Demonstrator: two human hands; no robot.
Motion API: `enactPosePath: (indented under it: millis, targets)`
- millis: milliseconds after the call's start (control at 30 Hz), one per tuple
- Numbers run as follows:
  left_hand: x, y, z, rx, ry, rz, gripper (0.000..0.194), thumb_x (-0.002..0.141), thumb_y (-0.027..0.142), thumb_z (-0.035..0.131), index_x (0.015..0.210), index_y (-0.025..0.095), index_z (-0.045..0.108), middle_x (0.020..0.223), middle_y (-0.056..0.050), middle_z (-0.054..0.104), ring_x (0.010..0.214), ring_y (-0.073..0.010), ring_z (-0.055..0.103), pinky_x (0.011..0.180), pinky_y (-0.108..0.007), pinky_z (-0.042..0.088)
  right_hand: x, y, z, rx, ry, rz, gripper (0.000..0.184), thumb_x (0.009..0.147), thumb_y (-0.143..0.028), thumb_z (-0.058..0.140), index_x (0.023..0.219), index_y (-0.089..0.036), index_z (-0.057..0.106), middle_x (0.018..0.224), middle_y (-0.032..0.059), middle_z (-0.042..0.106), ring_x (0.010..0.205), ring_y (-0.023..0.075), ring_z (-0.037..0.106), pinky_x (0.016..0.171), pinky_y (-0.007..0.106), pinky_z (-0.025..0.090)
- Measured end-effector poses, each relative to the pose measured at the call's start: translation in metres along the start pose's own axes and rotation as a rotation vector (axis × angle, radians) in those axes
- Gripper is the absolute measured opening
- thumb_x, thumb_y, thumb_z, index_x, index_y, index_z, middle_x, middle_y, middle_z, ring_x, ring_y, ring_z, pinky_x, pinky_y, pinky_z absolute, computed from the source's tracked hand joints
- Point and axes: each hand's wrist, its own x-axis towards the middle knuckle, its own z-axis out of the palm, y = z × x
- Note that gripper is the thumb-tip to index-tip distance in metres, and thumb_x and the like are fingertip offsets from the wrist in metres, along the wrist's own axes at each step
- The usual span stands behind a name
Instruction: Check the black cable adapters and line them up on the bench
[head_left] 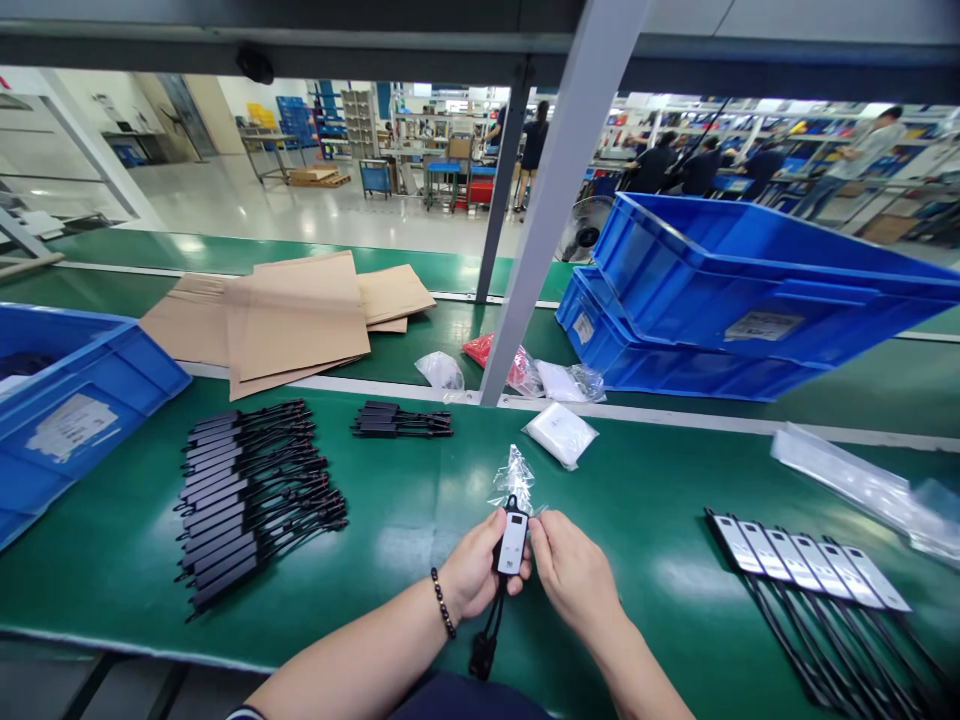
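Note:
My left hand [478, 568] is closed around a small box-shaped device [512, 545] with a white face, a dark little window, a black loop at its top and black cables hanging below. My right hand [576, 568] is pinched at the device's upper right edge; what its fingertips hold is too small to make out, though a clear glint shows there. Just beyond the device lie crumpled pieces of clear film [514, 478]. To the right, several similar white-faced devices [806, 562] lie in a row. Many black cabled units [225, 520] are lined up at left, with a smaller stack [397, 420] behind.
Blue bins stand at left [82, 420] and stacked at back right [750, 300]. Cardboard sheets [300, 315] lie behind a white rail. A metal post [555, 200] rises mid-table near plastic bags [561, 435]. Long clear bags [847, 480] lie at right. People work in the background.

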Motion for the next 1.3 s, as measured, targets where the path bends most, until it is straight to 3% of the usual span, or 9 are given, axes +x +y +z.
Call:
enactPosePath:
  millis: [333, 533, 833, 1300]
  targets:
    - [0.001, -0.003, -0.002, 0.009, -0.005, 0.016, 0.038, 0.078, 0.047, 0.04, 0.088, 0.011, 0.049, 0.066, -0.004, 0.049, 0.053, -0.0105, 0.05, 0.037, -0.018, 0.032, 0.005, -0.005, -0.009, 0.152, -0.128, 0.078, 0.03, 0.086, -0.031, 0.031, 0.06, -0.02, 0.041, 0.058, -0.0024, 0.05, 0.054, 0.0094, 0.047, 0.051, 0.021, 0.032]
    - [0.0, 0.003, 0.001, -0.021, 0.022, 0.009, 0.043, 0.075, 0.053, 0.041, 0.084, 0.012, 0.049, 0.069, -0.004, 0.051, 0.055, -0.0109, 0.051, 0.037, -0.018, 0.032, 0.008, -0.003, -0.026, 0.404, -0.17, 0.014, 0.034, 0.088, -0.03, 0.027, 0.058, -0.019, 0.039, 0.054, -0.0031, 0.045, 0.051, 0.0085, 0.043, 0.052, 0.021, 0.033]
    - [0.0, 0.006, 0.001, -0.043, 0.023, 0.022, 0.042, 0.076, 0.051, 0.041, 0.089, 0.011, 0.048, 0.07, -0.005, 0.051, 0.057, -0.0125, 0.053, 0.037, -0.018, 0.033, 0.014, -0.002, -0.006, 0.092, -0.092, -0.015, 0.025, 0.087, -0.028, 0.028, 0.066, -0.02, 0.041, 0.062, -0.0018, 0.048, 0.058, 0.0098, 0.047, 0.053, 0.021, 0.033]
    - [0.001, 0.004, 0.0, -0.038, 0.024, 0.028, 0.041, 0.077, 0.049, 0.04, 0.088, 0.011, 0.05, 0.07, -0.005, 0.052, 0.057, -0.012, 0.052, 0.037, -0.018, 0.033, 0.015, 0.001, -0.005, 0.1, -0.14, -0.01, 0.027, 0.087, -0.028, 0.028, 0.065, -0.02, 0.04, 0.063, -0.0016, 0.048, 0.058, 0.0101, 0.047, 0.053, 0.022, 0.032]
